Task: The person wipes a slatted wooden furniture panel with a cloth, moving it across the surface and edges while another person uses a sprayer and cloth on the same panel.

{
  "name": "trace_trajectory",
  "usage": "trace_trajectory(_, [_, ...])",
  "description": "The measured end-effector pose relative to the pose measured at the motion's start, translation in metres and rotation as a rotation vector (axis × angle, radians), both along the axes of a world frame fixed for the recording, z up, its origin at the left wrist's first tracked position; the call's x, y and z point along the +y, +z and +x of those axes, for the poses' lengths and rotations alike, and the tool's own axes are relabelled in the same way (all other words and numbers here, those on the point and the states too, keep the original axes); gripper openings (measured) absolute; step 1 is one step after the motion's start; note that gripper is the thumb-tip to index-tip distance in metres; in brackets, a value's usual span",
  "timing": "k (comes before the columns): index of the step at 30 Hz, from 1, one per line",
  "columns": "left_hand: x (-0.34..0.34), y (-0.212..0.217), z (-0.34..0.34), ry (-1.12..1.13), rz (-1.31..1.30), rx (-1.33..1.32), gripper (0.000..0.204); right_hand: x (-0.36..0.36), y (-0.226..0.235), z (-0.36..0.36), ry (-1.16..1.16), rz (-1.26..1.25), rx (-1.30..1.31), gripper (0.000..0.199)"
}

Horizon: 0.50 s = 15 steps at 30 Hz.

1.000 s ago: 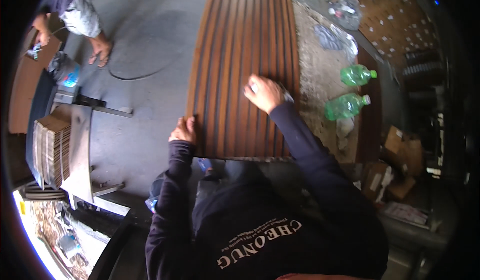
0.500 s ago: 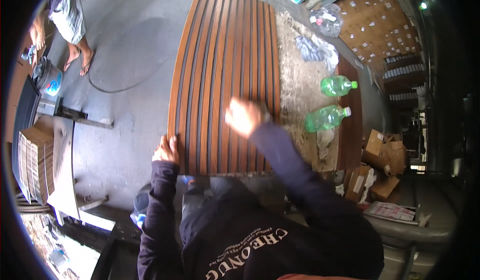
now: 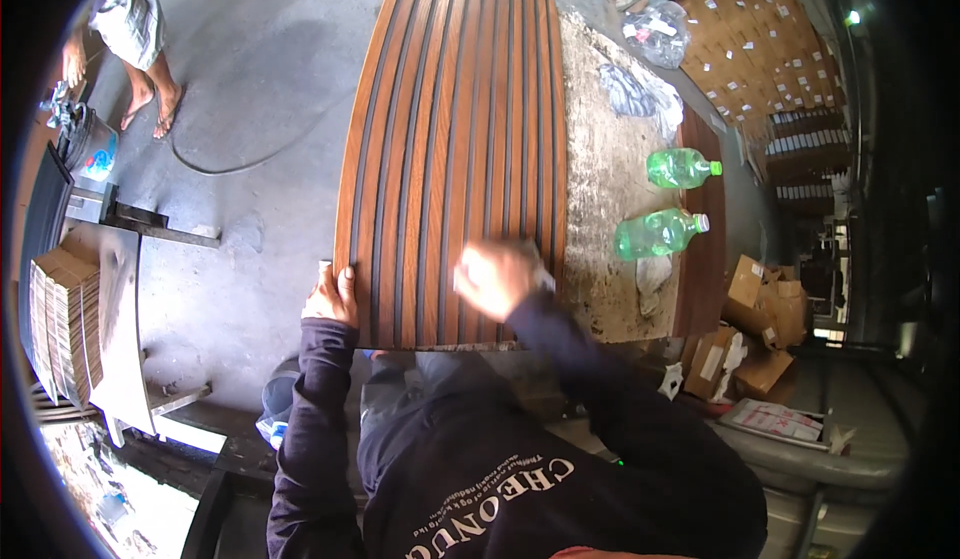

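A long brown wood-look panel (image 3: 455, 129) with dark grooves between its slats lies lengthwise in front of me. At its near left edge my left hand (image 3: 332, 297) grips the rim, thumb on top and the other fingers partly hidden. Over the near right part of the panel, my right hand (image 3: 495, 277) is curled and slightly blurred. Something pale shows beside its wrist, but what the fingers hold, if anything, I cannot make out. The panel rests on a stained, pale work surface (image 3: 600, 304).
Two green plastic bottles (image 3: 660, 233) lie on the surface to the right, with crumpled plastic (image 3: 640, 94) farther back. Cardboard boxes (image 3: 765, 304) are heaped at right. Another person's legs (image 3: 140, 79) and a bucket (image 3: 98, 149) are at far left, above stacked cardboard (image 3: 62, 324).
My right hand has moved toward me along the panel. The left hand keeps its grip on the edge. The view has shifted slightly.
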<state>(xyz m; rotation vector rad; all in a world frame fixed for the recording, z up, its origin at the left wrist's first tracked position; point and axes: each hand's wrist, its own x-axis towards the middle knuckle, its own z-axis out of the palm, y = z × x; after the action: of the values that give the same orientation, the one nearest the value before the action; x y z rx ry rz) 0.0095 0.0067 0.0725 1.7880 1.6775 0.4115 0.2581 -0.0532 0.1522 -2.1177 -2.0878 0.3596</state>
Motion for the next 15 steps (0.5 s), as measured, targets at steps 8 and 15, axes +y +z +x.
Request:
trace_trajectory(8, [0.003, -0.002, 0.006, -0.009, 0.07, -0.057, 0.051, 0.053, -0.017, 0.027, -0.123, 0.062, 0.013, 0.026])
trace_trajectory(15, [0.004, -0.002, 0.0, 0.008, -0.014, -0.029, 0.046, -0.063, -0.016, -0.036, 0.033, 0.154, 0.082, 0.02])
